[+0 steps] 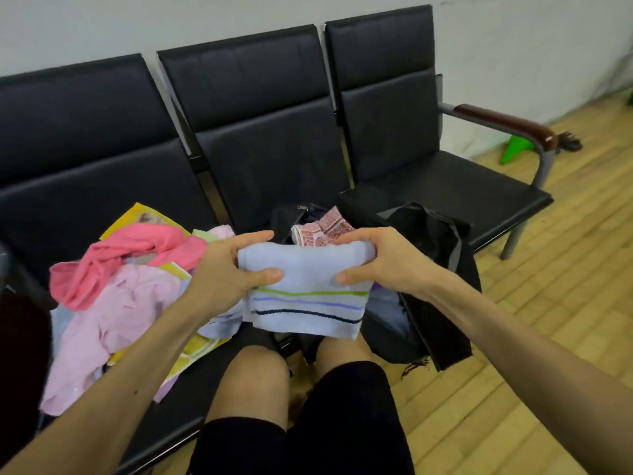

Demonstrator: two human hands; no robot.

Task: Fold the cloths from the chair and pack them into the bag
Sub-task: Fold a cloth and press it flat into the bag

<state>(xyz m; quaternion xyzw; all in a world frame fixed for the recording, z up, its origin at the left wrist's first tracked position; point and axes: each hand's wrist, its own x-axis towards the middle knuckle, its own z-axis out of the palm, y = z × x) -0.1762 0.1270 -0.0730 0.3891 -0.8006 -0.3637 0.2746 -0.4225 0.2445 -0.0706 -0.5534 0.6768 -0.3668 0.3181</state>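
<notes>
Both hands, left hand (226, 265) and right hand (380, 258), grip a soft, striped pale-blue terry cloth (305, 289), folded.

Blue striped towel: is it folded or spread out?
Folded. The blue striped towel is doubled over, its rounded fold on top, gripped by the left hand and right hand.

We reach both bare forearms forward, hands level and close together. Our left hand (222, 269) and right hand (383, 262) each pinch the cloth (308, 279), thumbs toward us, fingers curled over its far edge.
</notes>
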